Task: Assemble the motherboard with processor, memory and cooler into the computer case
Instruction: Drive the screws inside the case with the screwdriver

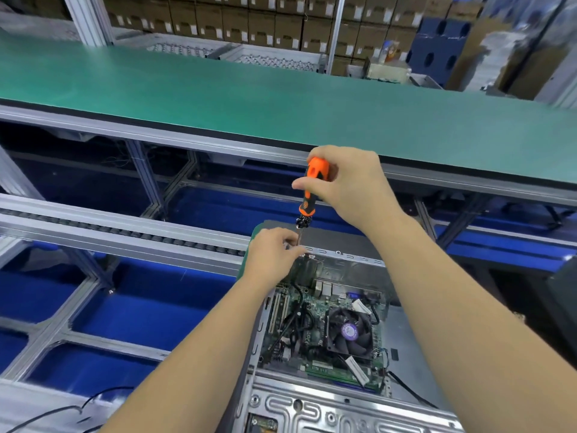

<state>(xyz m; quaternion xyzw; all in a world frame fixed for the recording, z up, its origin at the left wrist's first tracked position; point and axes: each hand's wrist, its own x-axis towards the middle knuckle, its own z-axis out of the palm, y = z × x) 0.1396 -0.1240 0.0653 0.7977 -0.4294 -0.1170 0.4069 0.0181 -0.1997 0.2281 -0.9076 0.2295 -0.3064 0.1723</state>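
Note:
An open grey computer case [349, 398] lies in front of me with a green motherboard [315, 332] inside. A black cooler fan [349, 330] with a purple label sits on the board, and a memory stick [340, 372] lies along its near edge. My right hand [349, 182] grips the handle of an orange and black screwdriver [312, 189], held upright over the case's far rim. My left hand [274, 251] pinches the screwdriver's shaft near its tip, at the far left corner of the case. The tip itself is hidden by my fingers.
A long green workbench [281, 98] runs across behind the case. A roller conveyor rail [109, 232] crosses at the left over blue flooring [150, 307]. Stacked cardboard boxes [249, 23] fill the background. A black cable [78, 407] lies at the bottom left.

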